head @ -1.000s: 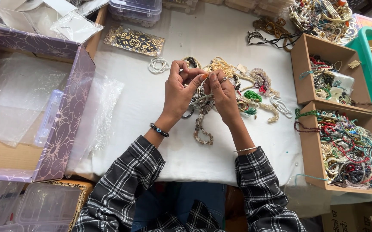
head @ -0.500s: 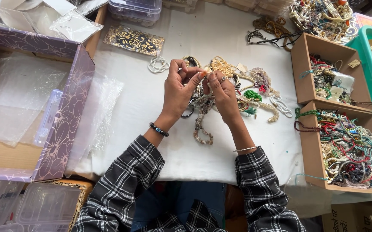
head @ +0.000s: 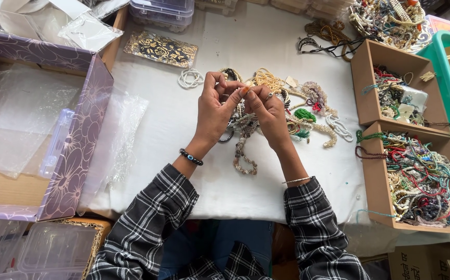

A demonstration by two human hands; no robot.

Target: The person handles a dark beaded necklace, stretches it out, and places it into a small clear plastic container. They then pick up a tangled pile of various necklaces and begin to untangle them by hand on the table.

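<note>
Fingertips (head: 241,93) of my left hand (head: 215,111) and right hand (head: 266,111) pinch shut on one bead strand (head: 244,150), which hangs straight down toward me.

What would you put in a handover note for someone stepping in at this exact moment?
Left hand and right hand: both raised over the white cloth, fingertips pinched together on a small orange bead.
A shell strand hangs below the hands onto the cloth.
Loose bead pile lies just beyond the hands; two cardboard trays of mixed strands on the right; purple floral box on the left.
Done: cannot tell from this view.
Left: the pile and trays look unsorted.
</note>
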